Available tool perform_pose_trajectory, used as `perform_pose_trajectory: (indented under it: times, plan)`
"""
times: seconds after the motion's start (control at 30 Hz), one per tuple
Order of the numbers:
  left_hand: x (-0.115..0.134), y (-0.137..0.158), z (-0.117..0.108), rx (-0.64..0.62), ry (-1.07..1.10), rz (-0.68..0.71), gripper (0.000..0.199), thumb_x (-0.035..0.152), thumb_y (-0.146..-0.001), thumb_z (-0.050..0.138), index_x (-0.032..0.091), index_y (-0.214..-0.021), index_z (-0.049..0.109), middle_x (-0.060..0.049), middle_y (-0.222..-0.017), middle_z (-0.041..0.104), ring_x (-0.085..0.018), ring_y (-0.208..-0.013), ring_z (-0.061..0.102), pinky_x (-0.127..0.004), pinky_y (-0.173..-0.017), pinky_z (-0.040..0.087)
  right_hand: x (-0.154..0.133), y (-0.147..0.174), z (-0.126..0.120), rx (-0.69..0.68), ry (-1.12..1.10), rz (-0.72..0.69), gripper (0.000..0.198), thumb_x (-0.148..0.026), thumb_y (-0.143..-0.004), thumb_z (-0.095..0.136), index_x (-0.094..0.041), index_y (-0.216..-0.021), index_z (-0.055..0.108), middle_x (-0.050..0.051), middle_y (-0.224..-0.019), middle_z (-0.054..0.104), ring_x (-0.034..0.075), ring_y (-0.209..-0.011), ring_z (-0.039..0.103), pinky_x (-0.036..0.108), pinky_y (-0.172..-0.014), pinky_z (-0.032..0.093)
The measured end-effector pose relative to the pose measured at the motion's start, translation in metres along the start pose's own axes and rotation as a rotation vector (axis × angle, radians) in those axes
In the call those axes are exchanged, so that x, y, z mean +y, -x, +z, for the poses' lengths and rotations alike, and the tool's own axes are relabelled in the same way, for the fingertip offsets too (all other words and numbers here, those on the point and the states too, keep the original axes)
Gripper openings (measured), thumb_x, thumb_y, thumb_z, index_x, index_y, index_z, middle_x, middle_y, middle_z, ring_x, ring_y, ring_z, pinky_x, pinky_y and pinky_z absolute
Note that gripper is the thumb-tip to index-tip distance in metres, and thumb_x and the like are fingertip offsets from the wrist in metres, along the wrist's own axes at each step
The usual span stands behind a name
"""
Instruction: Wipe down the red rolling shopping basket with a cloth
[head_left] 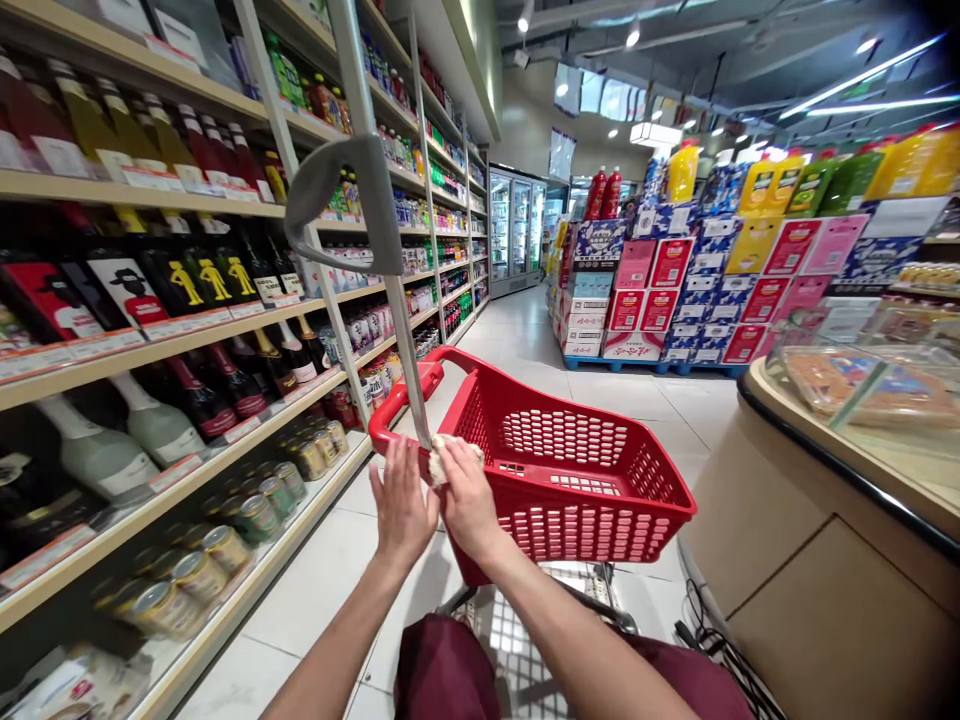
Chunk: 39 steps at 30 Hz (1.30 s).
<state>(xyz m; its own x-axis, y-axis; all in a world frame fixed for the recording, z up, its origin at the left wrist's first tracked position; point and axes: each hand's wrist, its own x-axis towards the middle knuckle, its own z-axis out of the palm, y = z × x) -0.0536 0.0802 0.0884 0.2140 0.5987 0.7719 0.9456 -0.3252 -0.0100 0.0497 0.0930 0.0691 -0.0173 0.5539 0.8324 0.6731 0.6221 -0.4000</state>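
Observation:
A red plastic shopping basket cart (566, 430) stands right in front of me, its holed basket with nothing in it. From its near left end a metal pole with a grey loop handle (345, 200) rises upright. My right hand (469, 505) is closed over a crumpled cream cloth (456, 458), pressed on the cart's rim near the base of the pole. Just left of it, my left hand (405, 505) rests against the red rim with fingers stretched out. Part of the cloth is hidden under the right hand's fingers.
Shelves with bottles (150, 430) and cans (259, 515) line the left side. Stacked boxes (649, 290) with juice bottles on top stand ahead on the right. A rounded counter (817, 540) is close at right, with black cables (712, 640) on the floor beside it.

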Motion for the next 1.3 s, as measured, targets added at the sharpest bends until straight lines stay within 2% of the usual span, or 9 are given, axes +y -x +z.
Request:
perform_pose_trajectory:
  times: [0.1, 0.27, 0.43, 0.5, 0.73, 0.97, 1.03, 1.13, 1.3]
  plan:
    - [-0.026, -0.007, -0.006, -0.025, -0.043, -0.026, 0.067, 0.012, -0.071, 0.043, 0.007, -0.133, 0.017, -0.019, -0.137, 0.029, -0.027, -0.13, 0.017, -0.052, -0.103, 0.011, -0.005, -0.001, 0.005, 0.008, 0.0, -0.09, 0.043, -0.009, -0.082, 0.036, -0.014, -0.124, 0.044, 0.012, -0.126, 0.047, 0.02, -0.125, 0.029, 0.044, -0.1, 0.032]
    - [-0.05, -0.008, -0.009, -0.088, -0.024, 0.014, 0.065, 0.007, -0.069, 0.04, 0.011, -0.131, 0.022, -0.016, -0.136, 0.034, -0.025, -0.128, 0.022, -0.052, -0.104, 0.012, 0.01, -0.002, -0.029, -0.03, -0.002, -0.323, 0.039, -0.007, -0.084, 0.036, -0.018, -0.12, 0.049, 0.009, -0.115, 0.056, 0.017, -0.121, 0.037, 0.04, -0.098, 0.037]
    - [-0.058, -0.024, -0.016, -0.051, -0.004, -0.061, 0.065, 0.008, -0.067, 0.039, 0.01, -0.13, 0.023, -0.017, -0.137, 0.03, -0.024, -0.13, 0.018, -0.052, -0.103, 0.013, -0.025, -0.127, -0.052, 0.221, 0.01, -0.428, 0.041, -0.011, -0.086, 0.035, -0.023, -0.124, 0.044, 0.003, -0.125, 0.049, 0.018, -0.128, 0.024, 0.045, -0.105, 0.026]
    - [-0.059, -0.031, -0.019, -0.052, 0.002, -0.068, 0.065, 0.009, -0.067, 0.039, 0.01, -0.13, 0.023, -0.017, -0.137, 0.03, -0.024, -0.13, 0.017, -0.052, -0.103, 0.013, -0.034, -0.162, -0.05, 0.182, 0.063, -0.49, 0.041, -0.01, -0.087, 0.032, -0.021, -0.125, 0.042, 0.002, -0.131, 0.042, 0.018, -0.131, 0.014, 0.045, -0.107, 0.02]
    - [-0.058, -0.027, -0.021, -0.071, 0.023, -0.072, 0.068, 0.01, -0.067, 0.039, 0.012, -0.132, 0.019, -0.016, -0.138, 0.028, -0.024, -0.13, 0.017, -0.052, -0.103, 0.012, -0.005, -0.098, -0.034, -0.301, 0.173, -0.732, 0.039, -0.011, -0.087, 0.032, -0.019, -0.123, 0.044, 0.001, -0.129, 0.045, 0.016, -0.129, 0.019, 0.04, -0.106, 0.023]
    - [-0.052, -0.038, -0.021, -0.03, 0.029, -0.073, 0.066, 0.01, -0.069, 0.039, 0.01, -0.132, 0.019, -0.016, -0.138, 0.028, -0.024, -0.131, 0.015, -0.052, -0.104, 0.011, -0.022, -0.166, -0.045, -0.001, 0.101, -0.607, 0.04, -0.012, -0.09, 0.026, -0.019, -0.127, 0.038, -0.001, -0.133, 0.039, 0.019, -0.131, 0.01, 0.049, -0.106, 0.018]
    - [-0.053, -0.035, -0.021, -0.049, 0.027, -0.081, 0.066, 0.01, -0.068, 0.039, 0.009, -0.131, 0.021, -0.017, -0.138, 0.028, -0.025, -0.13, 0.015, -0.051, -0.104, 0.011, -0.017, -0.143, -0.038, -0.101, 0.129, -0.658, 0.038, -0.013, -0.09, 0.028, -0.017, -0.125, 0.041, 0.002, -0.132, 0.041, 0.018, -0.13, 0.012, 0.045, -0.106, 0.022]
    - [-0.053, -0.021, -0.021, -0.078, 0.019, -0.088, 0.065, 0.01, -0.068, 0.039, 0.01, -0.13, 0.023, -0.016, -0.138, 0.029, -0.024, -0.13, 0.016, -0.051, -0.104, 0.012, 0.002, -0.068, -0.019, -0.282, 0.192, -0.68, 0.036, -0.011, -0.088, 0.032, -0.016, -0.122, 0.046, 0.004, -0.128, 0.046, 0.019, -0.129, 0.02, 0.041, -0.104, 0.029]
    - [-0.042, 0.012, -0.019, -0.164, 0.006, -0.049, 0.063, 0.008, -0.068, 0.04, 0.007, -0.13, 0.025, -0.016, -0.138, 0.029, -0.025, -0.13, 0.016, -0.049, -0.104, 0.016, 0.028, 0.053, 0.012, -0.328, 0.194, -0.549, 0.03, -0.01, -0.086, 0.037, -0.015, -0.11, 0.056, 0.007, -0.113, 0.058, 0.021, -0.121, 0.037, 0.041, -0.096, 0.039]
